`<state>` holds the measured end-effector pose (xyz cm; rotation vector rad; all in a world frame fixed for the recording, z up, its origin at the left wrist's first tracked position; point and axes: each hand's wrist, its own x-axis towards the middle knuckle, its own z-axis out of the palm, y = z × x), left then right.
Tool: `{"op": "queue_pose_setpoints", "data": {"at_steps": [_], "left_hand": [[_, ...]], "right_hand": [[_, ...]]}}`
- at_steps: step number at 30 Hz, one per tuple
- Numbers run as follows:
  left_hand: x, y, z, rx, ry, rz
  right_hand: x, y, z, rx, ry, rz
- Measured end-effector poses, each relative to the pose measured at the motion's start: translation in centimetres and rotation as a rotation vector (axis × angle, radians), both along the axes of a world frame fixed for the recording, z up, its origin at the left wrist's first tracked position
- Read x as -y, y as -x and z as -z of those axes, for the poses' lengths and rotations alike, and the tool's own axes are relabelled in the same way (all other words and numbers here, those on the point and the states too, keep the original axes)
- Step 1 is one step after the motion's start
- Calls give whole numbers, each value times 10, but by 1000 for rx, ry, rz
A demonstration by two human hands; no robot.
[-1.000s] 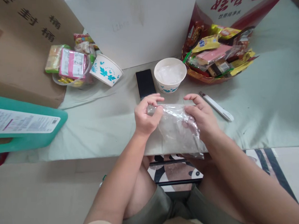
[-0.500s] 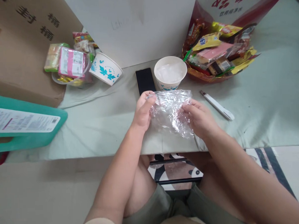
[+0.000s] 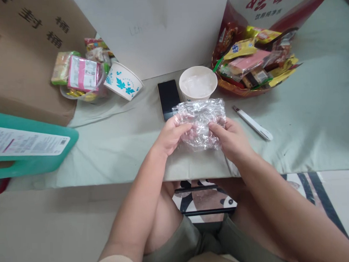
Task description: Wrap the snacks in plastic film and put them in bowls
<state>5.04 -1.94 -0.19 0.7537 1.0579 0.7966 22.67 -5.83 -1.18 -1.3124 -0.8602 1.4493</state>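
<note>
A crinkled sheet of clear plastic film (image 3: 201, 111) is stretched between both hands, above the front of the cloth-covered table. My left hand (image 3: 173, 135) grips its left side, thumb on top and fingers showing through from beneath. On the other side, my right hand (image 3: 230, 134) pinches it in the same way. Whether the film is a bag or a flat wrap I cannot tell. Just beyond it stands a paper bowl (image 3: 198, 82) with something clear and whitish inside. A dark phone (image 3: 169, 96) lies to the bowl's left, its lower corner near the film.
A white box cutter (image 3: 253, 122) lies at the right. Behind it sits a basket (image 3: 247, 92) of packaged snacks. A tilted paper cup (image 3: 123, 81) and a tub of snacks (image 3: 83, 73) are at the left, near a cardboard box (image 3: 26, 75) and a green container (image 3: 49, 162).
Both thumbs have moved inward over the film, toward each other. The film's lower edge has risen, and its upper edge now covers more of the bowl's front.
</note>
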Motion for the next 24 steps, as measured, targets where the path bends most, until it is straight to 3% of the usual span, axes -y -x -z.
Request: {"op": "queue_pose_setpoints", "data": {"at_steps": [4,13,24], "left_hand": [[-1,4,3,-65,9,77],[-5,9,0,277,-74,7],[-5,4,5,93,-71,-32]], "right_hand": [[-2,1,0,-4,-20,36],[-6,0,-7,-325,7,74],[-6,4,-10,-270,-3,124]]}}
